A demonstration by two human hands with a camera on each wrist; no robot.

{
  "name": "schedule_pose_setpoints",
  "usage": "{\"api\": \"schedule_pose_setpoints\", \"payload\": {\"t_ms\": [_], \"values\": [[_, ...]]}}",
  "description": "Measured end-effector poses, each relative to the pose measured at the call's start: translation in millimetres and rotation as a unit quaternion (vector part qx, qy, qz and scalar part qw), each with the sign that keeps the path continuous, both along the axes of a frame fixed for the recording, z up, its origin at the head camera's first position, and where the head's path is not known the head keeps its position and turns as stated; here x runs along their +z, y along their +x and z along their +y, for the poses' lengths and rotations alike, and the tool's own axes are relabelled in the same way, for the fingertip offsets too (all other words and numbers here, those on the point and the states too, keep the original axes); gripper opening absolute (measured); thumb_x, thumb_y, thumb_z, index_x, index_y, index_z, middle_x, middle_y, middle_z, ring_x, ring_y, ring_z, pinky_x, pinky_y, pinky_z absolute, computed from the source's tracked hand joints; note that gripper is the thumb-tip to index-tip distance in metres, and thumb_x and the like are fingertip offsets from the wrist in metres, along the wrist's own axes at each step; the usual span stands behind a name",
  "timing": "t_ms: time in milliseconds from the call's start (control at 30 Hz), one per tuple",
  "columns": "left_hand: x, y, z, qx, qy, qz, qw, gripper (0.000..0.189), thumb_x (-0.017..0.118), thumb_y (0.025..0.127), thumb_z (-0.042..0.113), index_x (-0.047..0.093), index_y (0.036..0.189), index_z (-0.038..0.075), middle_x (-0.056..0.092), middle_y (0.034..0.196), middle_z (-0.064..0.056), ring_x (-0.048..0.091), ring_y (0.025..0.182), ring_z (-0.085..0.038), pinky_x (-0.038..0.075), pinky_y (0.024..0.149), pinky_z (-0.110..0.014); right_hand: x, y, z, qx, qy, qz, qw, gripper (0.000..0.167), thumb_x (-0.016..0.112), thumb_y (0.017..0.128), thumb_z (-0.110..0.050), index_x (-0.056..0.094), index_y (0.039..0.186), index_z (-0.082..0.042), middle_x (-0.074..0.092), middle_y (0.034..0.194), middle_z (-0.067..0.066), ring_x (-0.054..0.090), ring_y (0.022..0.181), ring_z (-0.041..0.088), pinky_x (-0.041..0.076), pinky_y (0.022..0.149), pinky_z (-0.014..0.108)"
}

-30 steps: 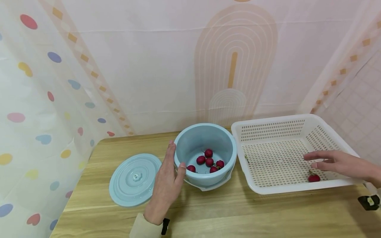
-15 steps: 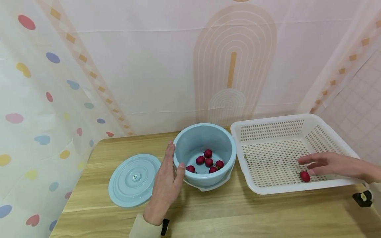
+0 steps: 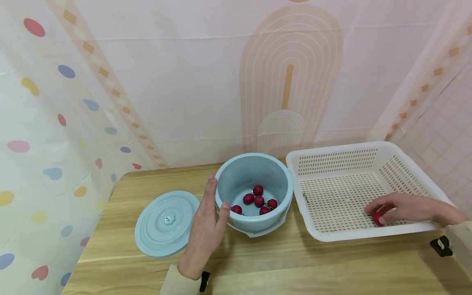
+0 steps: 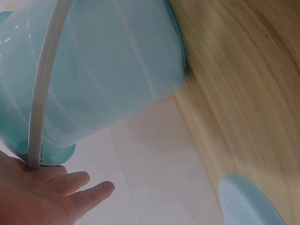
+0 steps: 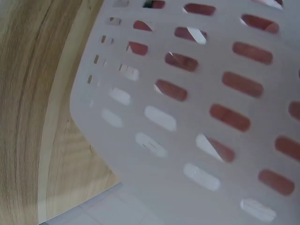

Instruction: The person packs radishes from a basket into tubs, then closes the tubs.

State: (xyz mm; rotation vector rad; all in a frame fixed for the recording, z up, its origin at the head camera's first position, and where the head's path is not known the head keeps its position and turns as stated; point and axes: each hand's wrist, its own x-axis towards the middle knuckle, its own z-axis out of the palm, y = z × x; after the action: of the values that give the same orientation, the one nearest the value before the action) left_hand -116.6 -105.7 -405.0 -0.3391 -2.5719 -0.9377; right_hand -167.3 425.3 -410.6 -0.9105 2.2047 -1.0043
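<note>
My left hand lies along the left side of a light blue bucket, its fingers mostly straight against the rim. In the left wrist view the fingers extend beside the bucket and its pale handle. Several red radishes lie on the bucket's bottom. Inside the white slotted basket, at its front right, my right hand pinches a single radish between thumb and fingers. The basket wall covers most of the right wrist view, the hand showing only through its slots.
A round blue lid lies flat on the wooden table, left of the bucket. The basket stands close against the bucket's right side, with a green leaf scrap at its left. A patterned curtain hangs behind.
My right hand has moved left and down onto the radish, which shifted left in the basket, and its fingers have closed around it. The left hand stays at the bucket.
</note>
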Motion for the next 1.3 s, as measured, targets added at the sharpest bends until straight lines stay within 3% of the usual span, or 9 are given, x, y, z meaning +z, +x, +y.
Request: {"api": "schedule_pose_setpoints", "payload": {"t_ms": [300,467,733,967,1100,1300], "values": [[0.3,0.3,0.2,0.001,0.002,0.000,1.0000,0.068,0.050,0.106,0.032,0.027,0.163,0.005,0.024,0.171,-0.008,0.037,0.150,-0.032,0.041,0.112,-0.052,-1.7,-1.3,-5,0.023,0.008,0.063,0.9977,0.020,0.066,0.094,0.005,0.071,0.113,-0.001,0.071,0.103,0.000,0.063,0.095,0.001,0.056,0.074,0.024],[0.5,0.2,0.6,0.000,0.003,-0.002,1.0000,0.068,0.051,0.105,0.029,0.027,0.163,0.005,0.024,0.171,-0.008,0.036,0.151,-0.032,0.041,0.112,-0.052,-1.4,-0.2,-4,0.017,0.010,0.090,0.9958,0.021,0.065,0.093,0.006,0.072,0.111,-0.003,0.071,0.102,-0.003,0.061,0.093,-0.001,0.054,0.072,0.023],[-1.1,-0.4,0.4,0.000,0.001,0.007,1.0000,0.068,0.052,0.105,0.028,0.028,0.163,0.004,0.025,0.170,-0.009,0.037,0.150,-0.032,0.042,0.112,-0.053,8.2,5.2,-2,-0.042,0.009,0.127,0.9909,0.020,0.065,0.095,0.007,0.072,0.111,-0.003,0.071,0.107,-0.012,0.062,0.096,-0.004,0.054,0.074,0.020],[-1.5,0.0,0.0,0.000,0.002,0.009,1.0000,0.067,0.052,0.105,0.027,0.028,0.163,0.003,0.026,0.170,-0.010,0.035,0.151,-0.031,0.040,0.114,-0.052,17.6,12.6,-1,-0.093,-0.007,0.150,0.9843,0.025,0.065,0.096,0.005,0.072,0.115,-0.010,0.070,0.106,-0.011,0.060,0.088,-0.002,0.053,0.068,0.021],[-1.6,0.0,0.2,0.001,0.003,0.010,0.9999,0.068,0.052,0.105,0.028,0.028,0.163,0.003,0.026,0.170,-0.010,0.037,0.150,-0.032,0.041,0.113,-0.052,20.2,17.5,-2,-0.123,-0.014,0.179,0.9760,0.031,0.068,0.094,0.007,0.073,0.115,-0.015,0.067,0.110,-0.018,0.060,0.089,-0.002,0.052,0.067,0.019],[-1.2,-0.6,0.6,0.000,0.001,0.015,0.9999,0.067,0.052,0.105,0.030,0.029,0.162,0.003,0.028,0.169,-0.012,0.038,0.150,-0.031,0.042,0.112,-0.053,23.0,24.1,-6,-0.155,-0.034,0.214,0.9639,0.035,0.071,0.090,0.009,0.075,0.113,-0.018,0.069,0.112,-0.017,0.062,0.094,-0.003,0.052,0.072,0.013]]}}
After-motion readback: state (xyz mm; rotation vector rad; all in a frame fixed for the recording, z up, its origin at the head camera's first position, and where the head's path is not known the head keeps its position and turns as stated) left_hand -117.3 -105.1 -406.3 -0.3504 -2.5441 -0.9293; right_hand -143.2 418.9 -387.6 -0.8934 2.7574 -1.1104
